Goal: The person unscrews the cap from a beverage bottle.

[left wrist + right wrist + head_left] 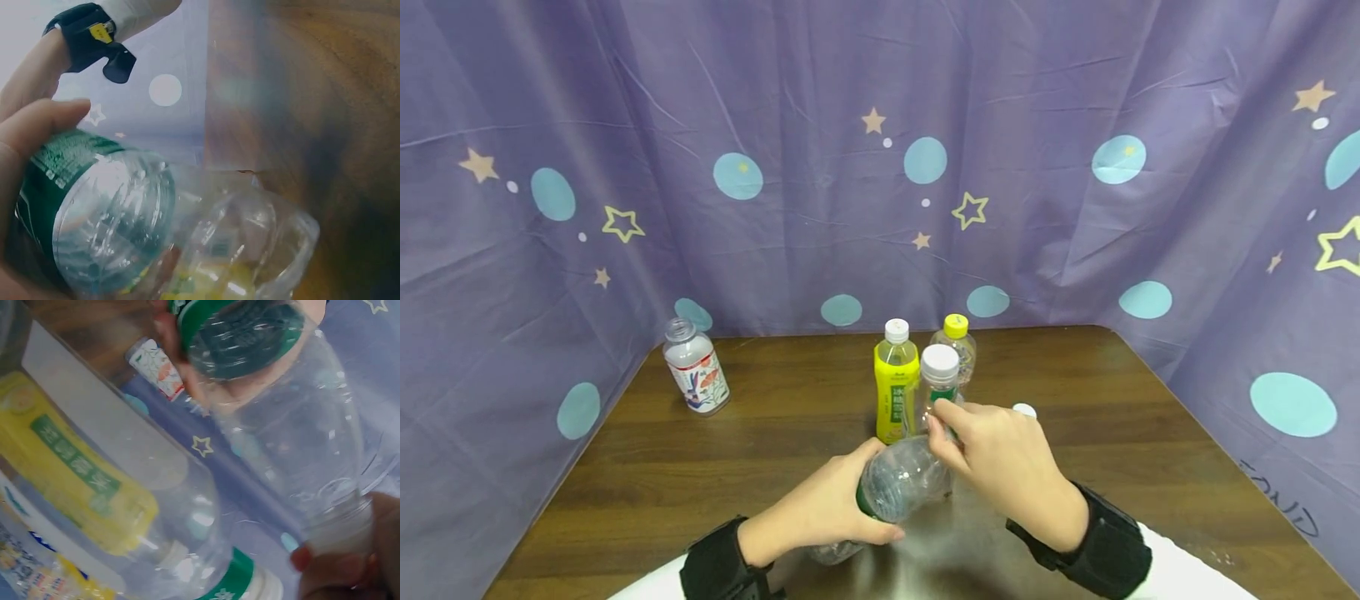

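A large clear plastic bottle [906, 477] with a green label lies tilted between both hands, its neck up and to the right. My left hand [831, 500] grips it around the green label, which the left wrist view shows beside the thumb. My right hand [1011, 458] pinches the neck end; in the right wrist view its fingers [337, 572] wrap the bottle mouth, hiding any cap. Just behind stands a clear bottle with a white cap [940, 364] and a green band. Beside it is a yellow-labelled bottle [895, 396] with a white cap.
A bottle with a yellow cap [956, 326] stands behind the white-capped one. At the far left is an uncapped white bottle [697, 372] with a printed label. Something white [1024, 409] shows behind my right hand. A purple curtain [820, 208] surrounds the wooden table [790, 408].
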Motion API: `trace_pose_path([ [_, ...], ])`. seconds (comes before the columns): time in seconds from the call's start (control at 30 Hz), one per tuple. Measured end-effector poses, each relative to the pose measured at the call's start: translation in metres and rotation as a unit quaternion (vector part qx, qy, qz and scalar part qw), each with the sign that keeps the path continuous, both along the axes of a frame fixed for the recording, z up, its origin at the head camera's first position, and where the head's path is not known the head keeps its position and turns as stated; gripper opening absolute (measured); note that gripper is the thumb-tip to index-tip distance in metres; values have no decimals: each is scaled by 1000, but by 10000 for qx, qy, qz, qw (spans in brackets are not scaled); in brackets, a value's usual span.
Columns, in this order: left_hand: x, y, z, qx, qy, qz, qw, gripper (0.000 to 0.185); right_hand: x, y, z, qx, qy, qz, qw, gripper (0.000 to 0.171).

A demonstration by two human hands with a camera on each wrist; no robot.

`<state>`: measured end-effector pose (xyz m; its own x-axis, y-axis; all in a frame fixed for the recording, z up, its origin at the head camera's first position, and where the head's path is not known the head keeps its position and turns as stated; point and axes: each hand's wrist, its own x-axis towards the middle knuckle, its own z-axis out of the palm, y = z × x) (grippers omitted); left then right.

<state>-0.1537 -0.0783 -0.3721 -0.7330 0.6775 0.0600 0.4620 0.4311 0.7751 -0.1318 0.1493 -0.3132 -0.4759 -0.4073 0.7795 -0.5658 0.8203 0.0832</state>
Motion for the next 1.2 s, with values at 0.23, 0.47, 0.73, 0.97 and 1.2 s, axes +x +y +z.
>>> trace_pose_path([
  [0.23, -12, -6, -9, 602, -690, -1140, 9893, 66, -10, 3, -1, 155, 825, 1806, 9800, 38],
  [0.47, -23, -9, -16, 1058, -2054, -3006, 9253, 76, -16, -2, 8, 882, 1733, 3611, 9120, 26],
  [0.73, -19, -12, -11, 645, -969, -1718, 9782, 68, -2, 9, 6, 110, -312, 2862, 9576, 25],
  [0.97, -13, -13, -4, 366, -331, -786, 9957, 66, 7, 13, 11, -800, -2013, 2213, 9508, 16],
  [1.2, -9, -9, -3, 181, -220, -594, 9978, 66, 9, 10, 12, -459, -2231, 274, 9733, 32],
])
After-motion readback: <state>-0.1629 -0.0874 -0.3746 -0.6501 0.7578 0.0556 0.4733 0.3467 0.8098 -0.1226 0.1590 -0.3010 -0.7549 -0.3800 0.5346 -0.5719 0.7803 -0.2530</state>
